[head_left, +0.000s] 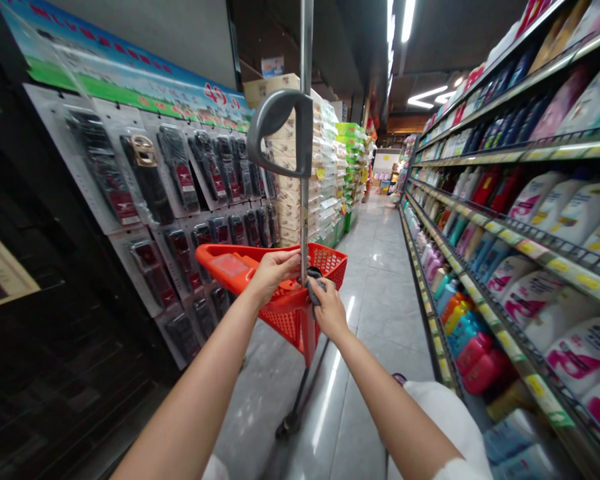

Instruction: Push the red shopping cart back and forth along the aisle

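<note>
A slim metal pole (305, 207) with a grey D-shaped handle (283, 133) stands upright at the near end of a red plastic shopping cart (230, 270). My left hand (276, 272) is closed, its thumb and fingers pinched together against the left side of the pole, low down above the cart's rim. On the other side, my right hand (329, 307) is wrapped around a dark grey piece (316, 288) at the pole's base. My fingers hide part of that piece, so its shape is unclear. Below, a dark leg reaches down to a caster (287, 425) on the floor.
Packaged belts (185, 167) hang on a rack at the left. Stacked cartons (287, 193) and green packs (350, 147) line the aisle beyond. Shelves of bottles (525, 287) run along the right side. The glossy tiled floor (375, 267) stretches ahead between them.
</note>
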A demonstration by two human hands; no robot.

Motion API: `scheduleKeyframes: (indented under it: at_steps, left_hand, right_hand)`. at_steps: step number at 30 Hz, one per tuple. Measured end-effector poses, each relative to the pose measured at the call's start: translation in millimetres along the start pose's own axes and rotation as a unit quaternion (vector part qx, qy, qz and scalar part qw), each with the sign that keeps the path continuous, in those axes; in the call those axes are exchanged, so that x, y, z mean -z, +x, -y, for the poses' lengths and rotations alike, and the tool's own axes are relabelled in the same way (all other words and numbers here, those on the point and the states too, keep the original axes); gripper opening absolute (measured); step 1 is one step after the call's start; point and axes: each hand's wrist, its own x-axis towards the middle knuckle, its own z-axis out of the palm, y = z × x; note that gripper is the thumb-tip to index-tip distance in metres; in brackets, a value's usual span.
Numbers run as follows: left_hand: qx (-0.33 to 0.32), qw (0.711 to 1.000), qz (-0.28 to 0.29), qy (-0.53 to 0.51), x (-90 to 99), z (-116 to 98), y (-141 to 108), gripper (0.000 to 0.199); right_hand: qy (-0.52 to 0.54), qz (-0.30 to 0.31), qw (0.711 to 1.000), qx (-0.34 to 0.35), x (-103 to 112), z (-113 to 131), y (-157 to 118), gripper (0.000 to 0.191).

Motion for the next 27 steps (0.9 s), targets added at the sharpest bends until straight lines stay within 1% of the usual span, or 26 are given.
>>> scheduleKeyframes:
  at_steps: [3,6,8,10,12,13,16,18,20,22,24,25,27]
  left_hand:
    - [-0.008,1.0,-0.001,-0.006,-3.9,0.3,-0.4,0.055]
    - [-0.012,1.0,-0.005,0.0,-9.5,1.4,0.2,0.055]
    - [-0.013,1.0,-0.007,0.0,-13.1,2.4,1.2,0.054]
    - [-0.015,1.0,-0.006,-0.004,-16.3,3.8,2.8,0.054]
    - [-0.021,1.0,-0.005,-0.006,-18.9,5.5,4.9,0.055]
    - [-0.023,1.0,-0.005,-0.006,-20.0,6.4,6.1,0.057]
    - [-0.023,1.0,-0.009,-0.002,-23.1,9.2,10.1,0.059]
    - [-0.024,1.0,-0.012,-0.002,-25.5,10.9,12.8,0.059]
    - [-0.029,0.999,-0.013,-0.005,-28.6,12.4,15.3,0.058]
    - [-0.034,0.999,-0.012,-0.009,-32.2,13.8,17.5,0.058]
    - [-0.034,0.999,-0.017,-0.011,-35.7,15.0,19.6,0.057]
    - [-0.032,0.999,-0.02,-0.013,-37.2,15.6,20.5,0.056]
    - [-0.028,0.999,-0.028,-0.017,-39.3,16.5,22.0,0.055]
  right_hand:
    - [0.039,-0.048,0.997,-0.045,-15.9,-2.9,-8.6,0.085]
    - [0.107,-0.106,0.982,-0.113,-26.6,7.3,-12.3,0.086]
    - [0.132,-0.128,0.976,-0.115,-28.0,17.4,-13.4,0.085]
    - [0.129,-0.138,0.979,-0.081,-29.1,22.3,-17.2,0.084]
    - [0.107,-0.139,0.983,-0.061,-36.6,16.7,-26.5,0.084]
    - [0.096,-0.136,0.984,-0.07,-43.6,10.0,-33.2,0.084]
    - [0.089,-0.098,0.98,-0.147,-70.1,-14.5,-52.5,0.088]
    - [0.105,-0.076,0.975,-0.181,-80.5,-23.0,-56.3,0.091]
    - [0.118,-0.086,0.975,-0.168,-79.1,-20.4,-51.1,0.09]
    - [0.123,-0.115,0.978,-0.126,-71.0,-12.3,-43.6,0.085]
    - [0.116,-0.129,0.981,-0.09,-66.7,-9.3,-41.9,0.081]
    - [0.111,-0.126,0.982,-0.088,-68.5,-12.2,-44.7,0.08]
    - [0.116,-0.096,0.98,-0.127,-79.3,-26.1,-55.6,0.08]
